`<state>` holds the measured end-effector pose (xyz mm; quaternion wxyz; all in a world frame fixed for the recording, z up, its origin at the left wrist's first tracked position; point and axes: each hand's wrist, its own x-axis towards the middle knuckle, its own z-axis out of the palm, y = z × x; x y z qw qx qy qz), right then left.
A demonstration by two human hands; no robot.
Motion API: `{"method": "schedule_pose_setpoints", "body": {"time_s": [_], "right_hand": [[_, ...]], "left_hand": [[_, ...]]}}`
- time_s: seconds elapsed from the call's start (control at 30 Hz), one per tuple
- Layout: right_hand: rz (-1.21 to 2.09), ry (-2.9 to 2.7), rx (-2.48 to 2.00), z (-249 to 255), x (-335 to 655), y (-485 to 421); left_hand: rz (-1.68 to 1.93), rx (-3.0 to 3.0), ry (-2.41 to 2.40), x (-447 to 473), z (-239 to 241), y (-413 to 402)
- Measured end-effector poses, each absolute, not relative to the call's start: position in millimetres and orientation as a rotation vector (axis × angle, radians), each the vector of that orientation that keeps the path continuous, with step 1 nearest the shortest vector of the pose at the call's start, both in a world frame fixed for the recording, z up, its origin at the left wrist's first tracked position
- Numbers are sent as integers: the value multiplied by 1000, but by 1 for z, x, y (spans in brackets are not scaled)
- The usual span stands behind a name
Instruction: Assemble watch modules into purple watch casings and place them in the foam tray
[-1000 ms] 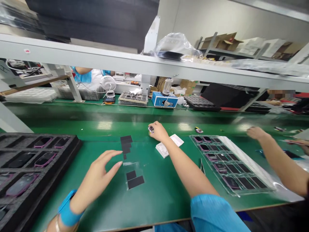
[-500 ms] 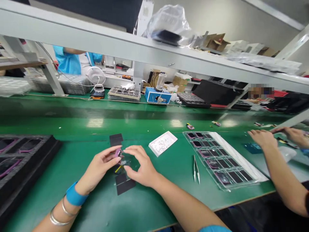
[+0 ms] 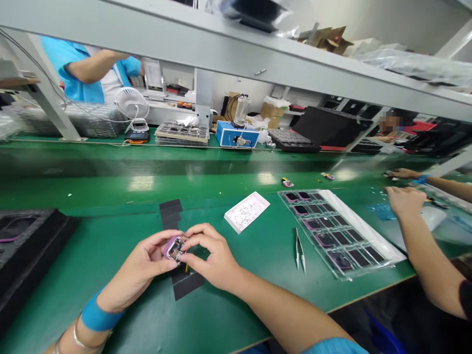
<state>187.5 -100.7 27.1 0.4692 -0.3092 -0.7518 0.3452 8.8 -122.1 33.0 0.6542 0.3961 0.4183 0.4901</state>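
My left hand (image 3: 145, 258) is closed around the edge of a small purple-rimmed watch case (image 3: 172, 249), tilted so its open inside with circuit parts shows. From the right, my right hand (image 3: 216, 258) closes thumb and fingertips on the case's near side; the exact spot they pinch is hidden. Beneath the hands lie dark strips (image 3: 188, 286) on the green bench (image 3: 140, 319), and a bit of yellow shows under the case. A white tray of tiny screws (image 3: 246, 211) lies to the right of my hands, with tweezers (image 3: 300, 250) further right.
A clear plastic tray (image 3: 335, 231) holds purple-rimmed watch parts. Black foam (image 3: 33, 260) stands at left. A co-worker's arm (image 3: 424, 246) reaches in at right. Two small purple assemblies, one a watch part (image 3: 287, 183), lie behind. A blue device (image 3: 236, 135) and a fan (image 3: 132, 104) stand at the back.
The watch case has turned so its inside faces the camera more. My right fingers have come together onto it from a wider spread. The view has shifted, and the co-worker's hands have moved.
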Motion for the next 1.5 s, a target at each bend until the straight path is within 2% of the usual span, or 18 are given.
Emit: {"method": "schedule_pose_setpoints", "body": {"time_s": [0.4,0.87,1.03,1.13,1.27,1.37,1.5], "right_hand": [[702,-1799,-701,26,187,-102],[754,-1953,-831,33,190,-101],[528,-1984,-823,48,201,-96],[274,-1868,-1018,61,229,-83],[101,-1996,-1589,67,275,-55],[113,-2093,-1807,63,284,-45],[482,-1953,-1280,54,249,-61]], "left_hand": [[1163,919,918,15,37,-123],[1161,895,1005,17,33,-123],[1181,848,1003,18,35,-122],[1197,786,948,19,37,-122],[1186,764,850,19,35,-122],[1171,778,824,18,33,-122],[1146,803,850,18,33,-122]]}}
